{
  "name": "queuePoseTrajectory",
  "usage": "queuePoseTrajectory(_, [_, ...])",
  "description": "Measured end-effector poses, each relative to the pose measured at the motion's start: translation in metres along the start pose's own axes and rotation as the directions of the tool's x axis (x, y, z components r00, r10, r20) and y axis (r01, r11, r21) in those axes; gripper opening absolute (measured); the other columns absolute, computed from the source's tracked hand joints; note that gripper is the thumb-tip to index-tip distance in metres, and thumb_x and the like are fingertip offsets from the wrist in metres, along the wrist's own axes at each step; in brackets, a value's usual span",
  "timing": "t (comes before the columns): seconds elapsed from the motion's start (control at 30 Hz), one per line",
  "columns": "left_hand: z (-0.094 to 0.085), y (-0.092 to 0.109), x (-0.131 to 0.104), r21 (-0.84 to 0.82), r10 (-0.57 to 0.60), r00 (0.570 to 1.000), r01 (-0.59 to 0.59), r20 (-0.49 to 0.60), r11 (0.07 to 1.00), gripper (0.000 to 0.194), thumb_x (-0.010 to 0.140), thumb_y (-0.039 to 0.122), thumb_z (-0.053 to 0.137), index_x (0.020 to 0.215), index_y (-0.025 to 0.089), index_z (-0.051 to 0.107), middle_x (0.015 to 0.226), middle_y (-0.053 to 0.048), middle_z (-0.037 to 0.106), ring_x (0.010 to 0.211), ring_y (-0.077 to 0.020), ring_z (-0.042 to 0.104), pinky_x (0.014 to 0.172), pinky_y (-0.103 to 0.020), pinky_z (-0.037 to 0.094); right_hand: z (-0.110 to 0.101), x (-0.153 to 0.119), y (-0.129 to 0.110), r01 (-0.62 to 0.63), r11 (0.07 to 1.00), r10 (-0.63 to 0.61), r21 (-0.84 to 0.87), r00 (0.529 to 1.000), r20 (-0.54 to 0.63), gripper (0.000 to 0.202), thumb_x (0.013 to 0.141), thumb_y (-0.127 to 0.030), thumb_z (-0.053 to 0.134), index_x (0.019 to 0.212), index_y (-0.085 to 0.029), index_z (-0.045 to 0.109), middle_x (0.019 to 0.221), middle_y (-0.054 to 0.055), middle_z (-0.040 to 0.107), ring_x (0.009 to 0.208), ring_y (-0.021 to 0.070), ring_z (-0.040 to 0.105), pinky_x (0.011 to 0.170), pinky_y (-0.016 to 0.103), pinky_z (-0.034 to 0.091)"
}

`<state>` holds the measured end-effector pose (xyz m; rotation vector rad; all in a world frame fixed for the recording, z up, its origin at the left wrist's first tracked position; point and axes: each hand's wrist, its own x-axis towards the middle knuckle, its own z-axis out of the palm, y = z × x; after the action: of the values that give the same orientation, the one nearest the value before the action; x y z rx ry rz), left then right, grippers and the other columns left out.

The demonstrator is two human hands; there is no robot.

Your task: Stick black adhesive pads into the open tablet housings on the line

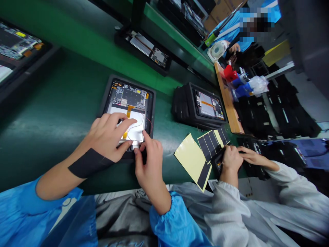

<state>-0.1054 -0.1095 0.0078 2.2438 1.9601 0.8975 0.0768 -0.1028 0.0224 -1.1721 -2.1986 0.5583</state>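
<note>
An opened tablet (pixel 148 99) lies in a black foam tray (pixel 105 99), its circuit board (pixel 132 97) at the far end and a white battery (pixel 138 128) nearer me. Over the battery's left side rests my left hand (pixel 106 133), thumb and index finger spread apart. A black adhesive strip (pixel 88 163) is stuck across that wrist. My right hand (pixel 151 159) is at the tablet's near edge, thumb and a finger pinched by a small silver-white piece (pixel 135 146); what they grip is unclear. Thin red and dark wires (pixel 147 118) loop over the battery. An orange ribbon (pixel 130 110) crosses it.
Right of the tablet are stacked foam trays with another opened tablet (pixel 208 104) and yellow backing sheets (pixel 189 154) with black strips (pixel 209 145). A co-worker's hands (pixel 231 159) work beside them. More opened devices (pixel 146 46) lie behind and far left. A small fan (pixel 218 49) stands back right.
</note>
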Motion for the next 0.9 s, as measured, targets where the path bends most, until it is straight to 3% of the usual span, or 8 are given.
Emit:
queuePoseTrajectory(0.23, [0.002, -0.004, 0.002, 0.042, 0.024, 0.999, -0.023, -0.029, 0.999, 0.047, 0.099, 0.041, 0.050, 0.136, 0.014, 0.058, 0.121, -0.019, 0.061, 0.103, -0.0379, 0.060, 0.077, -0.049, 0.048, -0.003, 0.002, 0.002, -0.037, 0.998, 0.036, 0.051, 0.999, 0.035, 0.049, 0.102, -0.020, 0.054, 0.151, -0.022, 0.048, 0.108, 0.007, 0.065, 0.104, 0.0251, 0.057, 0.095, 0.042, 0.049])
queuePoseTrajectory(0.4, [-0.006, 0.000, -0.011, 0.127, 0.044, 0.990, -0.027, -0.134, 0.992, 0.040, 0.105, 0.047, 0.051, 0.123, 0.015, 0.068, 0.127, -0.015, 0.063, 0.104, -0.0314, 0.062, 0.074, -0.047, 0.043, -0.002, 0.000, 0.005, -0.029, 1.000, 0.029, 0.012, 0.998, -0.064, 0.050, 0.100, -0.024, 0.061, 0.148, -0.023, 0.050, 0.104, 0.006, 0.061, 0.100, 0.0245, 0.056, 0.091, 0.040, 0.048])
queuePoseTrajectory(0.53, [-0.008, 0.016, -0.033, 0.177, 0.078, 0.980, -0.046, -0.181, 0.983, 0.015, 0.100, 0.031, 0.064, 0.101, 0.024, 0.077, 0.119, -0.011, 0.070, 0.104, -0.0299, 0.061, 0.076, -0.046, 0.043, 0.003, -0.005, 0.008, -0.020, 0.999, 0.025, 0.032, 0.988, -0.151, 0.047, 0.098, -0.023, 0.067, 0.143, -0.023, 0.054, 0.100, 0.005, 0.059, 0.096, 0.0232, 0.055, 0.087, 0.039, 0.048])
queuePoseTrajectory(0.67, [-0.001, 0.027, -0.041, 0.145, 0.012, 0.992, 0.006, -0.124, 0.989, 0.018, 0.100, 0.026, 0.062, 0.103, 0.027, 0.080, 0.115, -0.012, 0.072, 0.102, -0.0329, 0.061, 0.077, -0.047, 0.043, 0.002, -0.009, 0.006, 0.004, 0.969, 0.049, 0.246, 0.976, -0.210, 0.042, 0.096, -0.017, 0.069, 0.135, -0.028, 0.062, 0.095, 0.001, 0.058, 0.090, 0.0190, 0.055, 0.084, 0.034, 0.047])
queuePoseTrajectory(0.73, [0.001, 0.028, -0.038, 0.132, 0.023, 0.995, -0.009, -0.102, 0.991, 0.020, 0.100, 0.023, 0.061, 0.103, 0.028, 0.080, 0.115, -0.012, 0.071, 0.103, -0.0340, 0.060, 0.075, -0.046, 0.043, -0.005, -0.010, 0.003, -0.077, 0.872, 0.194, 0.484, 0.961, -0.196, 0.035, 0.095, -0.017, 0.070, 0.128, -0.030, 0.067, 0.088, -0.001, 0.056, 0.082, 0.0153, 0.055, 0.079, 0.030, 0.046])
queuePoseTrajectory(0.77, [0.000, 0.028, -0.036, 0.121, 0.026, 0.996, -0.016, -0.087, 0.993, 0.021, 0.100, 0.023, 0.061, 0.102, 0.028, 0.081, 0.114, -0.012, 0.071, 0.103, -0.0342, 0.060, 0.075, -0.046, 0.042, -0.009, -0.010, 0.000, -0.149, 0.773, 0.296, 0.617, 0.944, -0.144, 0.031, 0.095, -0.019, 0.071, 0.124, -0.030, 0.070, 0.083, -0.003, 0.055, 0.076, 0.0131, 0.054, 0.073, 0.027, 0.045])
queuePoseTrajectory(0.83, [-0.001, 0.027, -0.033, 0.098, 0.030, 0.998, -0.025, -0.047, 0.995, 0.024, 0.100, 0.021, 0.059, 0.103, 0.029, 0.082, 0.113, -0.012, 0.070, 0.102, -0.0339, 0.060, 0.074, -0.045, 0.043, -0.019, -0.009, -0.005, -0.322, 0.452, 0.468, 0.832, 0.880, 0.086, 0.025, 0.095, -0.025, 0.073, 0.119, -0.028, 0.072, 0.072, -0.006, 0.050, 0.060, 0.0088, 0.045, 0.059, 0.022, 0.038])
queuePoseTrajectory(0.9, [-0.003, 0.026, -0.031, 0.073, 0.023, 1.000, -0.022, -0.006, 0.997, 0.027, 0.100, 0.021, 0.057, 0.105, 0.030, 0.082, 0.112, -0.012, 0.069, 0.101, -0.0340, 0.060, 0.074, -0.045, 0.043, -0.027, -0.010, -0.010, -0.474, 0.064, 0.483, 0.878, 0.785, 0.388, 0.030, 0.093, -0.031, 0.075, 0.122, -0.026, 0.072, 0.062, -0.009, 0.044, 0.049, 0.0060, 0.031, 0.048, 0.018, 0.027])
